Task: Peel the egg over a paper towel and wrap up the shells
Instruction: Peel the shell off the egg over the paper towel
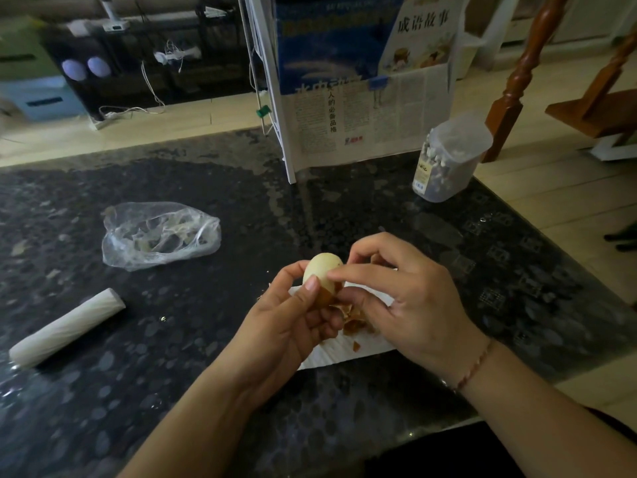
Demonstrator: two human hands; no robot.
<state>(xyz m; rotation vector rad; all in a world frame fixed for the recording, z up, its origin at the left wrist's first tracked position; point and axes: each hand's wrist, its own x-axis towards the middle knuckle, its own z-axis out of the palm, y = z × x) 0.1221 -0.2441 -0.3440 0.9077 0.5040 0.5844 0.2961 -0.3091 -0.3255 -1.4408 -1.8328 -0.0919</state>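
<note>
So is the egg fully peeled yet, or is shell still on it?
Partly peeled. The egg shows pale bare top, but brown shell clings to its lower end, where the right hand picks. Shell bits lie on the paper towel.

You hold the egg [322, 274] upright in your left hand [293, 322], with the thumb pressed on its pale, peeled upper part. Brown shell is still on the lower part. Your right hand [403, 305] touches the egg's right side with its fingertips. Under both hands lies the paper towel [344, 353] on the dark table [172, 391], with brown shell pieces [355, 326] on it. To the left you see a crumpled clear plastic bag [160, 234] and a white roll [67, 327]. A plastic jar [448, 160] stands far right.
</note>
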